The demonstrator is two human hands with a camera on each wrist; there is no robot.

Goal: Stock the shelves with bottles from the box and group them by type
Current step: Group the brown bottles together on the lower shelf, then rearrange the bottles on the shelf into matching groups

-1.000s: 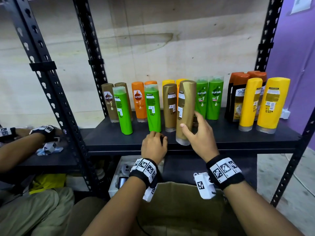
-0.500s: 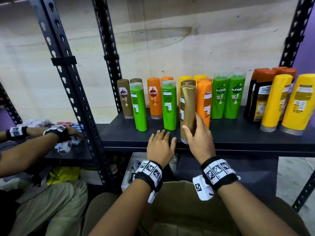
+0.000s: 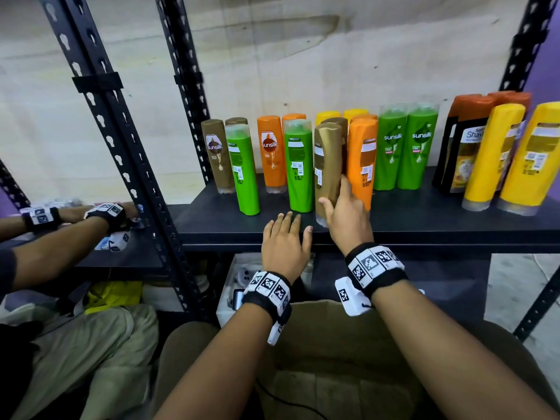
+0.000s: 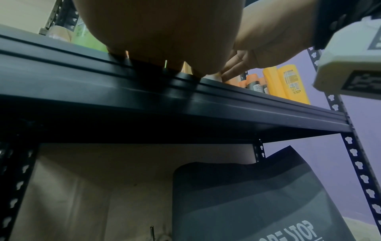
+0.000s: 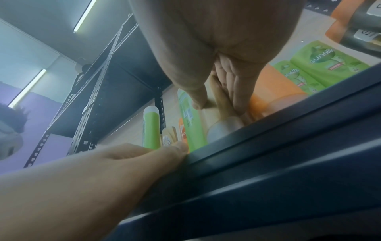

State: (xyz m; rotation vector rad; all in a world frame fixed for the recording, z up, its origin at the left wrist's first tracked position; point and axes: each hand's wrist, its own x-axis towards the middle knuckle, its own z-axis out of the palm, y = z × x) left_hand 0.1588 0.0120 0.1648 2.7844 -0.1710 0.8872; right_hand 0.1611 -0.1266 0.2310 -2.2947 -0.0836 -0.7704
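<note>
Right hand (image 3: 348,219) grips the gold bottle (image 3: 328,165) low on its body, thumb on the near side, fingers wrapped behind. The bottle stands at the front of the shelf (image 3: 424,219) between a green bottle (image 3: 300,165) and an orange bottle (image 3: 362,159), its base seemingly touching the shelf. Left hand (image 3: 285,244) lies flat on the shelf edge, fingers straight, holding nothing.

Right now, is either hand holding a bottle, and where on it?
The right hand grips the gold bottle by its lower body, just above its base on the shelf. The left hand lies flat on the shelf edge, holding nothing.
</note>
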